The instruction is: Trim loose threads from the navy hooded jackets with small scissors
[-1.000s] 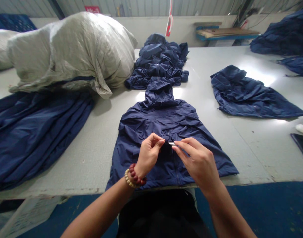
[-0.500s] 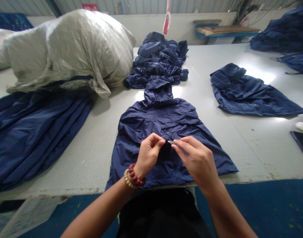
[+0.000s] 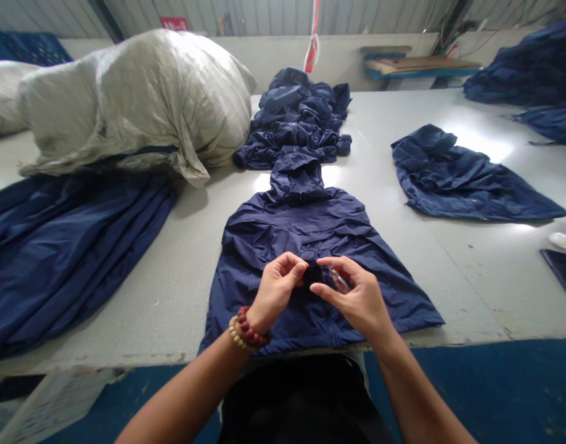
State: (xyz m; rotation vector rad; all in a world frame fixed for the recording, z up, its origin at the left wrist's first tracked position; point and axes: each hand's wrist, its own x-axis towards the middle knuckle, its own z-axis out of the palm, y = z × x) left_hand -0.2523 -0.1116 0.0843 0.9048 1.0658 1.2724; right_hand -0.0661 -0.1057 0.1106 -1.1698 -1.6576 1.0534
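Observation:
A dark blue hooded jacket [image 3: 296, 222] lies spread on the pale table, its hood pointing away from me. Over its middle, my left hand [image 3: 285, 283] pinches thumb and forefinger together at the front of the jacket; what lies between the fingertips is too small to name. Just to the right, my right hand [image 3: 354, 296] holds a small metal tool [image 3: 340, 279] against the palm, with thumb and forefinger spread apart. A gap separates the two hands. Red and cream bead bracelets circle my left wrist.
Behind the jacket is a heap of blue garments [image 3: 299, 114]. A large grey sack [image 3: 139, 98] and blue cloth [image 3: 70, 246] are on the left. On the right lie another blue garment [image 3: 468, 179], a phone [image 3: 561, 270] and a white round object [image 3: 561, 240].
My right thumb and forefinger have spread apart, and the metal tool has turned back into the palm, away from my left fingertips. My left hand keeps its pinch.

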